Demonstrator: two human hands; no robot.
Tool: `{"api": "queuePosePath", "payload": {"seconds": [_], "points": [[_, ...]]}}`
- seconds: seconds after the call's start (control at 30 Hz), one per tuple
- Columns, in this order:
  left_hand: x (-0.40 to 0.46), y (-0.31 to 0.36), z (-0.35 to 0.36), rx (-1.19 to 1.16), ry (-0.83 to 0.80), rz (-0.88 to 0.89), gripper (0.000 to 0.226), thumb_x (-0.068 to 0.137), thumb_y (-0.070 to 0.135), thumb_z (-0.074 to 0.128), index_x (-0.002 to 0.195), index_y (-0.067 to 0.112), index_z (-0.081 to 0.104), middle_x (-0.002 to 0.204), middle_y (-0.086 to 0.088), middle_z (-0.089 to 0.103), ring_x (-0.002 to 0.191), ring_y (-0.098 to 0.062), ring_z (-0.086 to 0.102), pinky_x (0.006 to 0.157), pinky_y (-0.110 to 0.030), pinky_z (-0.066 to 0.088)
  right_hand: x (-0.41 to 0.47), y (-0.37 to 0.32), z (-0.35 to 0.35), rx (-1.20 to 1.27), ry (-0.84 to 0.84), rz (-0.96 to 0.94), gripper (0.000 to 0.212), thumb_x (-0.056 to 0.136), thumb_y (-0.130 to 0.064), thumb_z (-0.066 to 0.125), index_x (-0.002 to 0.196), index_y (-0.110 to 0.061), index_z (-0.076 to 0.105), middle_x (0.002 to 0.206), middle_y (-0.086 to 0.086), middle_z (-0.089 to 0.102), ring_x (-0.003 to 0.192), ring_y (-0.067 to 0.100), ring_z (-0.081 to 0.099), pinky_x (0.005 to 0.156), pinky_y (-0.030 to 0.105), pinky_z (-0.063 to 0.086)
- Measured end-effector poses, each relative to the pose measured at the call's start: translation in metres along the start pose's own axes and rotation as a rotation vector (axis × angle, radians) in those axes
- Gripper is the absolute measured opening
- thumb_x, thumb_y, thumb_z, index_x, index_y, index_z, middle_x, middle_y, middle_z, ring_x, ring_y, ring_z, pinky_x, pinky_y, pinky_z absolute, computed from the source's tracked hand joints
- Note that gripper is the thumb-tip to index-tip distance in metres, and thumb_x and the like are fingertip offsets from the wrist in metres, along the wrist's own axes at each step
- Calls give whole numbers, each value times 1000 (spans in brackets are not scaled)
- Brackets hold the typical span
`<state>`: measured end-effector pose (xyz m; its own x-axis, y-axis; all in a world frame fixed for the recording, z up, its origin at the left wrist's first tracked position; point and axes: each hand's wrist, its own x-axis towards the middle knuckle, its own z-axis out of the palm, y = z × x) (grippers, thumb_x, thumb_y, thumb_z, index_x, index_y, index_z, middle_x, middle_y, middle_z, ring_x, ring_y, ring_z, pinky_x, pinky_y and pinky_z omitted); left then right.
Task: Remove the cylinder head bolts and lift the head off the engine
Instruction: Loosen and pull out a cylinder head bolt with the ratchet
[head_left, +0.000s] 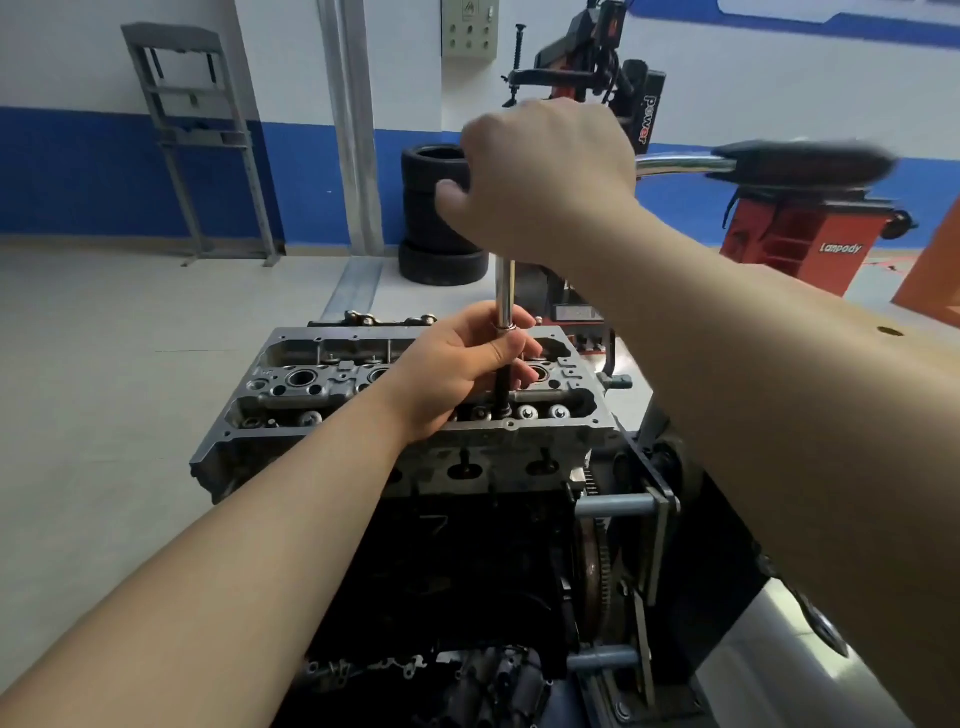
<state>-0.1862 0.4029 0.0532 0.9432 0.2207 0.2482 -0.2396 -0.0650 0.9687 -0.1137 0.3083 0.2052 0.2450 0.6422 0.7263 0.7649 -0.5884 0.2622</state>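
Workshop floor, tyres (441, 213) behind. Head (332, 395) sits on engine (457, 561). Left hand (462, 364) pinches extension (505, 306) near head's right end; right hand (545, 176) curled round ratchet (769, 163) top.

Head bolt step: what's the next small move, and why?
Probably swing the ratchet handle to turn the bolt: the right hand grips the ratchet's head, the left hand steadies the extension bar, and its socket end sits down in the cylinder head.
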Motion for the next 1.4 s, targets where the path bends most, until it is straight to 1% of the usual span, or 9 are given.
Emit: {"api": "queuePosePath", "payload": {"seconds": [0.13, 0.4, 0.53, 0.7, 0.9, 1.03, 1.13, 1.27, 1.4], "points": [[0, 2, 3, 1, -10, -21, 25, 110, 16, 53, 131, 14, 66, 124, -11, 74, 113, -39, 72, 102, -51, 60, -4, 22, 2, 535, -71, 100, 30, 95, -35, 55, 80, -10, 63, 72, 12, 61, 75, 31, 60, 65, 26, 46], [-1, -5, 2, 31, 128, 99, 27, 88, 24, 75, 114, 15, 73, 106, -10, 78, 91, -30, 76, 90, -45, 65, 3, -8, -7, -99, -90, 26, 32, 90, -34, 55, 67, -17, 39, 64, 3, 44, 53, 23, 38, 49, 28, 23], [8, 4, 1, 71, 59, 97, 25, 105, 26, 60, 129, 20, 66, 121, 0, 77, 112, -23, 74, 100, -45, 60, 1, 14, 1, 185, -77, -15, 39, 95, -54, 49, 78, -20, 57, 66, -1, 53, 62, 25, 53, 57, 33, 43], [18, 30, -5, 186, 25, 118, 21, 108, 16, 57, 120, 22, 73, 111, -4, 79, 107, -23, 77, 90, -35, 64, -3, 30, 5, 470, -97, 37, 37, 98, -39, 53, 78, -10, 63, 70, 11, 58, 71, 31, 54, 61, 34, 45], [13, 15, 22, 480, 452, 316, 14, 94, 29, 81, 99, 40, 72, 92, 12, 80, 89, -9, 77, 88, -32, 62, 10, 13, -5, 17, -215, 56, 28, 88, -32, 58, 68, -21, 42, 71, -1, 46, 56, 20, 42, 50, 26, 26], [26, 31, 0, 71, 94, 70, 21, 94, 25, 78, 104, 9, 69, 95, -8, 76, 92, -26, 76, 90, -42, 61, 4, 10, -5, 74, -65, -108, 36, 92, -53, 52, 75, -21, 50, 66, -3, 45, 53, 16, 39, 50, 25, 24], [36, 46, 2, -34, -82, -24, 18, 98, 30, 75, 86, 17, 70, 85, -14, 73, 81, -31, 73, 79, -39, 62, 2, 28, -4, 358, -113, -142, 40, 97, -50, 51, 76, -16, 59, 66, 4, 56, 55, 15, 42, 52, 30, 30], [45, 38, 31, 51, 117, -14, 40, 101, 32, 62, 64, 24, 49, 52, -2, 43, 45, -21, 42, 52, -33, 45, 2, 30, -4, 424, -181, -25, 40, 100, -36, 51, 70, -10, 56, 68, 13, 54, 61, 27, 44, 55, 36, 34], [46, 27, 67, 294, 632, 99, 38, 95, 27, 51, 58, 22, 43, 46, 7, 44, 48, -15, 41, 56, -33, 34, 8, 13, -7, 96, -201, 49, 32, 94, -31, 54, 68, -21, 37, 72, 0, 45, 58, 19, 41, 50, 27, 28]]}}
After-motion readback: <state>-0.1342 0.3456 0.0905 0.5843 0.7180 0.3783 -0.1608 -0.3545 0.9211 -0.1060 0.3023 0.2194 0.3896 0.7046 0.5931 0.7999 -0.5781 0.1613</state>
